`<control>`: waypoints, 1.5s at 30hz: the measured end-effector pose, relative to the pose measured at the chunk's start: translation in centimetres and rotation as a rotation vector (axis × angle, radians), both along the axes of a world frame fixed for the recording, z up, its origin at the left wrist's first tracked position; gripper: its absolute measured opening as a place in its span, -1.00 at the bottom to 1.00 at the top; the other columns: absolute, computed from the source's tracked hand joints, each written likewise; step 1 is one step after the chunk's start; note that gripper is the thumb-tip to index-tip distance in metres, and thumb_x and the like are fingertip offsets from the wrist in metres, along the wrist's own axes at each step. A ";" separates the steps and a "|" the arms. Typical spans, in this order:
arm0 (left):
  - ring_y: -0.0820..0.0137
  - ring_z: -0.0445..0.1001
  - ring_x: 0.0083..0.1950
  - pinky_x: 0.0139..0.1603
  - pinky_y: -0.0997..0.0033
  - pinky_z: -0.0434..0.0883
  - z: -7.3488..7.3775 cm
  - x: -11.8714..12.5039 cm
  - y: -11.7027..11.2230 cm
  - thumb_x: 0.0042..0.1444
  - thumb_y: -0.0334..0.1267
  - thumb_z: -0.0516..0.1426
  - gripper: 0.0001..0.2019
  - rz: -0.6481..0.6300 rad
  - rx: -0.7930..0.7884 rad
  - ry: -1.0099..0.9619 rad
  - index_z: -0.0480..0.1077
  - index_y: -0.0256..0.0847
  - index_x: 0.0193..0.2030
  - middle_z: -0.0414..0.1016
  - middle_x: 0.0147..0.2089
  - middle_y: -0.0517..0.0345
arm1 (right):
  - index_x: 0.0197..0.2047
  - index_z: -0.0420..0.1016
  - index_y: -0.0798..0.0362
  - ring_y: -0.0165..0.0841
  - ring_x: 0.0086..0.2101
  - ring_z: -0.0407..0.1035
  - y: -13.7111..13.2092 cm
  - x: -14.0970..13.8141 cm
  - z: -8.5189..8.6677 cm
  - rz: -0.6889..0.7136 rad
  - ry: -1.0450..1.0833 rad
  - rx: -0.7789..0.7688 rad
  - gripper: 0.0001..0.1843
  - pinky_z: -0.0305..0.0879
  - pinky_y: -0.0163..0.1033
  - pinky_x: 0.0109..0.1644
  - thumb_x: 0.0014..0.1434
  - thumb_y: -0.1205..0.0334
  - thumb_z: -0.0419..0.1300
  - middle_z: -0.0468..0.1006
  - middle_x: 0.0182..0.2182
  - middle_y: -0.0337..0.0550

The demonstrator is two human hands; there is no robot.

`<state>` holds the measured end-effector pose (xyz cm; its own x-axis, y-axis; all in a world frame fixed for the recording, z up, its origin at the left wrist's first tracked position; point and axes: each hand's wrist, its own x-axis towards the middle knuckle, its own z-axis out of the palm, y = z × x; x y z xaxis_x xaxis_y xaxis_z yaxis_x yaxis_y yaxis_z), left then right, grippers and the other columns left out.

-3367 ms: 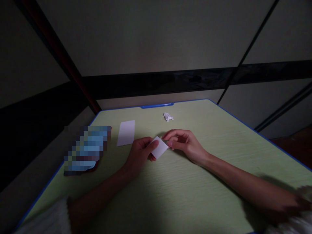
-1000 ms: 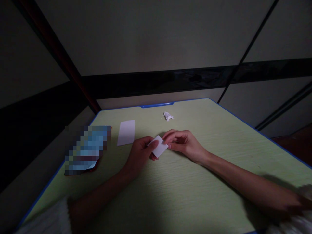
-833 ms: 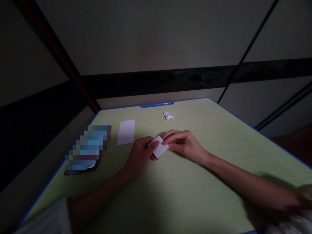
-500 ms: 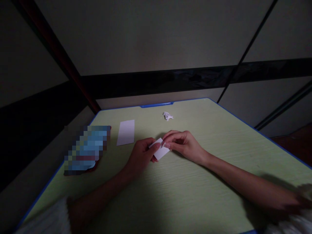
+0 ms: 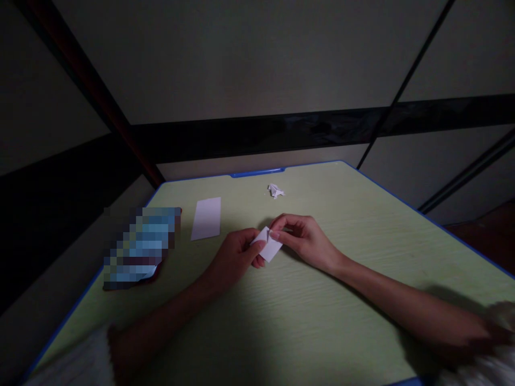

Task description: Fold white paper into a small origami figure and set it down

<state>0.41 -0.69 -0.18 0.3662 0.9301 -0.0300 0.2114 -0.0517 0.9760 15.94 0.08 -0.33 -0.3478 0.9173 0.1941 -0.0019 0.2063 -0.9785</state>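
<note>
Between my two hands is a small folded piece of white paper point(image 5: 271, 251), held a little above the table with one corner toward me. My left hand point(image 5: 238, 252) grips its left side, thumb on top and fingers underneath. On the upper right edge, my right hand point(image 5: 303, 236) pinches the paper between thumb and fingers. A slit or fold line shows near the right thumb. Behind the hands lies a small folded white paper figure point(image 5: 276, 191), shaped rather like a frog. To the left a flat white sheet of paper point(image 5: 206, 218) rests on the table.
The pale green table point(image 5: 322, 321) has a blue rim and a blue ledge point(image 5: 257, 172) at its far edge. A blurred-out, screen-like flat object with a dark red edge point(image 5: 142, 249) lies at the left. Cabinet panels point(image 5: 249, 64) stand behind the table.
The folded paper and my left hand have shifted slightly to the right. My right thumb has moved a little up and left on the paper. The other things stay in place.
</note>
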 end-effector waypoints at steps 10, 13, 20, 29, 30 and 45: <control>0.59 0.24 -0.66 -0.60 0.59 0.20 -0.1 0.1 -0.1 -0.06 -0.35 0.02 -0.87 -0.022 -0.020 0.000 0.29 -0.32 -0.56 0.28 -0.71 0.30 | -0.53 0.33 0.18 -0.51 -0.56 0.21 -0.1 -0.2 0.0 -0.065 -0.022 -0.074 -0.78 0.15 -0.32 -0.46 -0.11 0.17 0.20 0.34 -0.60 -0.25; 0.59 0.26 -0.66 -0.60 0.59 0.21 -0.2 0.1 -0.1 -0.08 -0.35 0.03 -0.87 -0.021 -0.030 -0.018 0.31 -0.32 -0.56 0.31 -0.70 0.29 | -0.54 0.33 0.18 -0.53 -0.60 0.19 -0.1 -0.3 0.0 -0.089 -0.012 -0.083 -0.78 0.13 -0.34 -0.50 -0.13 0.18 0.21 0.33 -0.63 -0.27; 0.52 0.34 -0.57 -0.55 0.56 0.25 -0.2 0.3 0.0 -0.12 -0.30 0.09 -0.88 0.022 -0.036 -0.010 0.38 -0.31 -0.55 0.41 -0.61 0.22 | -0.55 0.34 0.17 -0.53 -0.59 0.21 -0.4 -0.8 0.0 -0.100 0.030 -0.088 -0.86 0.15 -0.36 -0.49 -0.15 0.27 0.22 0.35 -0.63 -0.28; 0.51 0.33 -0.60 -0.57 0.56 0.23 -0.1 0.3 -0.1 -0.10 -0.29 0.08 -0.84 0.047 0.004 0.045 0.38 -0.32 -0.59 0.40 -0.66 0.22 | -0.57 0.32 0.16 -0.55 -0.62 0.18 -0.2 -0.9 -0.2 -0.085 0.040 -0.137 -0.85 0.10 -0.37 -0.52 -0.16 0.28 0.22 0.33 -0.65 -0.31; 0.51 0.33 -0.60 -0.57 0.56 0.23 0.0 0.3 -0.1 -0.10 -0.30 0.08 -0.83 0.049 0.005 0.040 0.38 -0.32 -0.60 0.39 -0.66 0.23 | -0.57 0.31 0.16 -0.55 -0.62 0.18 -0.2 -0.9 -0.2 -0.084 0.038 -0.138 -0.83 0.10 -0.37 -0.52 -0.17 0.27 0.22 0.32 -0.66 -0.31; 0.55 0.25 -0.64 -0.62 0.58 0.17 0.5 0.2 -0.4 -0.13 -0.29 0.08 -0.83 0.016 -0.016 0.020 0.30 -0.30 -0.66 0.31 -0.71 0.28 | -0.54 0.15 0.09 -0.49 -0.55 0.07 -0.5 -0.5 -0.2 0.083 -0.267 0.097 -0.80 0.02 -0.38 -0.50 0.09 0.23 -0.04 0.18 -0.61 -0.29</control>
<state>0.58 -1.04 0.31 0.3502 0.9352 -0.0517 0.2315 -0.0330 0.9723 15.44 -0.40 -0.57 -0.4714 0.8652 0.1709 0.2327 0.3089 -0.9222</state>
